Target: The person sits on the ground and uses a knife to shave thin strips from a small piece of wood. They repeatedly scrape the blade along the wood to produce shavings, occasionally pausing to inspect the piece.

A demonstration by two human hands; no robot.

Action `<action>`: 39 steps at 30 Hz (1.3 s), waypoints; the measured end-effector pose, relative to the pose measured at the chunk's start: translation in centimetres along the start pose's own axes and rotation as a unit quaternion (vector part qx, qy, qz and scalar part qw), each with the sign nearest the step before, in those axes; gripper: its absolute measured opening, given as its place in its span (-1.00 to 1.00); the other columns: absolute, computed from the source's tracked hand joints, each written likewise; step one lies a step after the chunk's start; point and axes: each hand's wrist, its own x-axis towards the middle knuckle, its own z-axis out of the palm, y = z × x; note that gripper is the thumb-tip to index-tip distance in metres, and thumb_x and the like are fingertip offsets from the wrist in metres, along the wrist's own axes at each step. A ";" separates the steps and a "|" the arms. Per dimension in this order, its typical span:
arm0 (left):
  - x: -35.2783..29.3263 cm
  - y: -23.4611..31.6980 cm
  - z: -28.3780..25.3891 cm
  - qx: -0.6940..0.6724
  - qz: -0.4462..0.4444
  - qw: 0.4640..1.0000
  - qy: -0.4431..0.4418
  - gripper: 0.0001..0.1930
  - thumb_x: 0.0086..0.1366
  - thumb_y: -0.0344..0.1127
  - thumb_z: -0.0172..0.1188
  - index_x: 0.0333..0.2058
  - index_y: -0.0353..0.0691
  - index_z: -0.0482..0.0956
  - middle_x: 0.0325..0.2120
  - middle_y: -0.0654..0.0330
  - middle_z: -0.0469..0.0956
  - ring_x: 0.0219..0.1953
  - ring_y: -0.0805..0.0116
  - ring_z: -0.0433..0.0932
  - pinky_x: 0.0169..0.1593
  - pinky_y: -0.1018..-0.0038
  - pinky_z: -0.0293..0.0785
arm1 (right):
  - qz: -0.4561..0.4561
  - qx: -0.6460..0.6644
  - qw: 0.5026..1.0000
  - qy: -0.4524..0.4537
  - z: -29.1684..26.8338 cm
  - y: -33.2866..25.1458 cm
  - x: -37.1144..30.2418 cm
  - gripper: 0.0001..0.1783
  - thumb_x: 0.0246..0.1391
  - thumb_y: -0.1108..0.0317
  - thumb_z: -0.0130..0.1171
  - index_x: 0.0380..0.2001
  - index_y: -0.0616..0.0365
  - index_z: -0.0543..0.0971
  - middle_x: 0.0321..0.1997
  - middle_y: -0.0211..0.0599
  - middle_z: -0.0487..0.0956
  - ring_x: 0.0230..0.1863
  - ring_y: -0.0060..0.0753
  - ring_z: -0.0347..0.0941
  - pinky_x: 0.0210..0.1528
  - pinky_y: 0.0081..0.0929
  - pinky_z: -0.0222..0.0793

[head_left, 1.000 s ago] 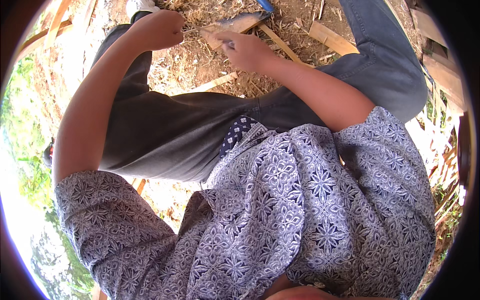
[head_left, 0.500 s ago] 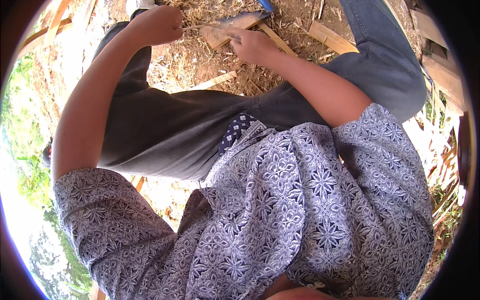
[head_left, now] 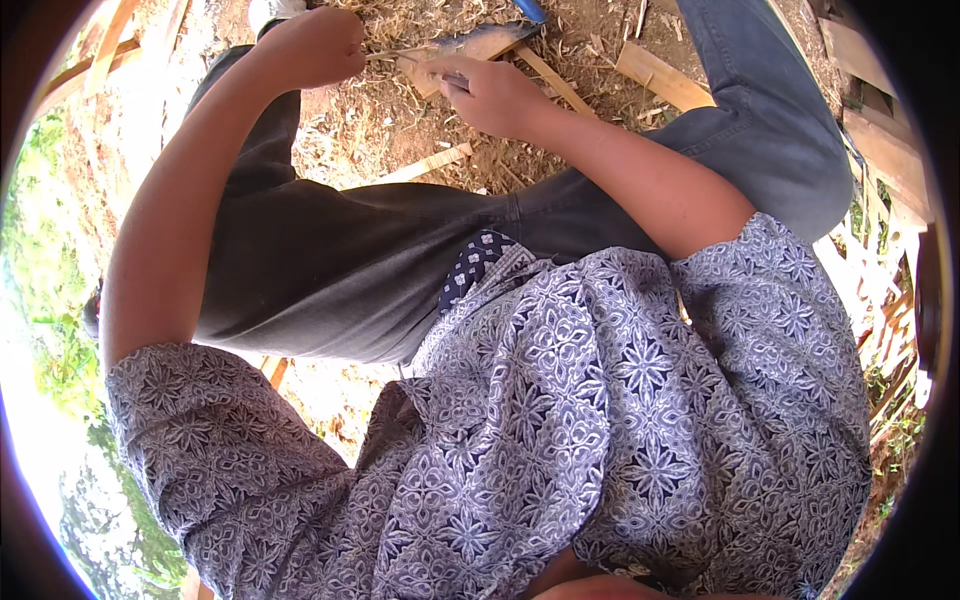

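My left hand is closed in a fist at the upper left. A thin pale wooden strip sticks out of it toward the right. My right hand is closed too, its fingertips at the far end of that strip. Between its thumb and fingers shows a short grey, metal-looking piece, perhaps part of a knife; the rest is hidden in the grip. Just beyond the right hand, a wooden board with a dark upper edge lies on the ground, partly covered by the fingers.
Shavings and wood chips litter the brown ground. A short plank and a narrow offcut lie between my spread legs. A blue object shows at the top edge. More boards are stacked at the right.
My right hand has shifted slightly left along the strip, toward my left hand, and turned a little, so the grey piece shows more. The left hand has barely moved.
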 end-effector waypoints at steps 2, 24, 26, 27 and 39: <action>0.0 -0.3 -0.3 -0.018 0.028 0.999 -0.011 -0.77 0.18 -0.21 0.18 -0.48 -0.29 0.54 -0.54 0.01 0.55 -0.45 0.02 0.58 -0.32 0.13 0.49 | -0.016 0.012 1.000 -0.004 -0.2 -0.3 -0.1 -0.54 0.31 0.19 -0.06 0.25 -0.17 0.49 -0.12 -0.11 0.70 -0.09 -0.09 0.65 -0.02 -0.15 0.52; 0.4 0.1 -0.4 -0.007 0.043 0.999 0.017 -0.77 0.19 -0.23 0.15 -0.50 -0.29 0.53 -0.56 0.00 0.54 -0.47 0.05 0.57 -0.34 0.16 0.48 | 0.029 0.014 0.999 -0.027 0.0 1.5 1.1 -0.54 0.35 0.13 -0.04 0.27 -0.19 0.50 -0.42 -0.24 0.64 -0.47 -0.29 0.54 -0.30 -0.31 0.46; 0.5 -0.3 -0.1 0.000 0.046 0.999 0.017 -0.77 0.19 -0.23 0.15 -0.50 -0.29 0.54 -0.57 0.00 0.54 -0.48 0.04 0.56 -0.35 0.15 0.47 | 0.028 0.025 0.998 -0.057 -1.2 0.2 1.2 -0.54 0.35 0.12 -0.03 0.27 -0.21 0.50 -0.41 -0.24 0.65 -0.46 -0.28 0.55 -0.29 -0.31 0.46; 0.5 -0.2 0.0 -0.002 0.039 0.999 0.010 -0.77 0.19 -0.23 0.15 -0.50 -0.29 0.54 -0.57 0.00 0.54 -0.48 0.04 0.56 -0.35 0.15 0.47 | 0.012 0.023 0.999 -0.033 -0.9 0.4 1.1 -0.54 0.35 0.13 -0.03 0.27 -0.20 0.50 -0.41 -0.24 0.65 -0.47 -0.29 0.54 -0.29 -0.31 0.46; 0.4 0.2 -0.7 -0.016 0.019 1.000 0.004 -0.77 0.19 -0.22 0.17 -0.50 -0.29 0.57 -0.56 -0.01 0.55 -0.48 0.01 0.56 -0.34 0.13 0.47 | 0.033 0.007 0.999 -0.020 -0.1 2.2 1.5 -0.55 0.33 0.17 -0.02 0.26 -0.22 0.50 -0.21 -0.15 0.68 -0.28 -0.23 0.63 -0.16 -0.27 0.52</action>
